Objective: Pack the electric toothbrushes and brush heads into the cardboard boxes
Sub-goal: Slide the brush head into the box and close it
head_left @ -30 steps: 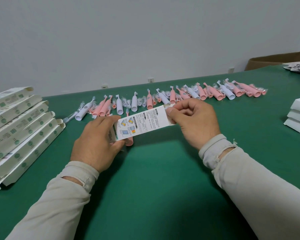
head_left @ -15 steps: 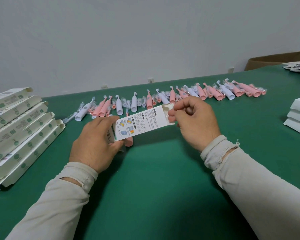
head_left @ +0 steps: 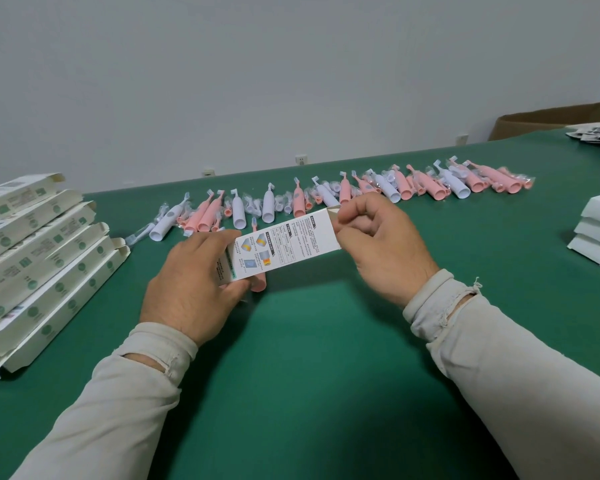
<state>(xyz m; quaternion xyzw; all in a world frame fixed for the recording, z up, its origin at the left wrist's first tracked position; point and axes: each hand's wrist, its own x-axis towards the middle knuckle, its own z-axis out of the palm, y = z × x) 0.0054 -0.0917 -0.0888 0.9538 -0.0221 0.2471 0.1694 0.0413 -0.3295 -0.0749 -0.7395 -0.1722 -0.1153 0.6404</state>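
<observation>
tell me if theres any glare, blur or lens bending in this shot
Head view: soft, even light, no glare on the box; soft shadows under both hands on the green table; wide-angle bending curves the table's far edge; the print on the box is too small to read.

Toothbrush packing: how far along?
Done: boxes stacked at left, contents not visible. In hand: left hand holds one box; right hand pinches its open end flap; a pink toothbrush lies under it. Left: the row of loose toothbrushes and bagged heads.
</observation>
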